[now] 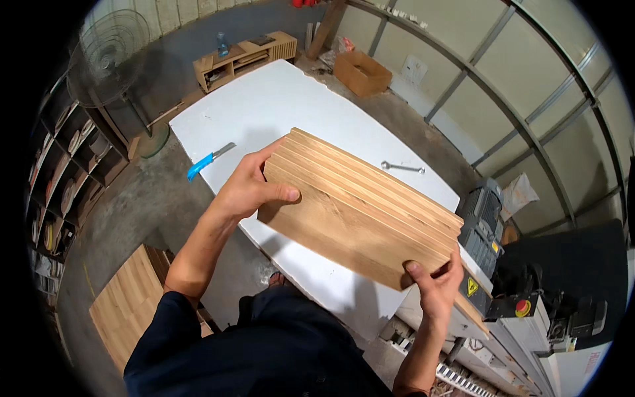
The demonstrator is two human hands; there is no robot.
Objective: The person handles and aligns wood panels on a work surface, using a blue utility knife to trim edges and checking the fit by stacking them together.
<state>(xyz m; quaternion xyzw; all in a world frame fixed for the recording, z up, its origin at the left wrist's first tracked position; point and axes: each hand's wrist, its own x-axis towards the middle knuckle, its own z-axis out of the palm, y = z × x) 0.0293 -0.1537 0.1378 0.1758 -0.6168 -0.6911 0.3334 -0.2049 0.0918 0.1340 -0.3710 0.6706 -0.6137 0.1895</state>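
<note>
Head view shows a ridged wooden piece (pixel 344 228) held over the white table (pixel 264 92), gripped at opposite ends by the left hand (pixel 246 188) and right hand (pixel 438 286) — thumbs pressed on its plain face, other fingers mostly hidden. Weight is probably shared this way. The blue-handled knife (pixel 209 163) and wrench (pixel 403 167) are placed well apart — presumably so that space is kept.

A wrench (pixel 403 167) lies on the white table (pixel 264 99), with a cardboard box (pixel 357 80) and standing fan (pixel 107 61) beyond.
</note>
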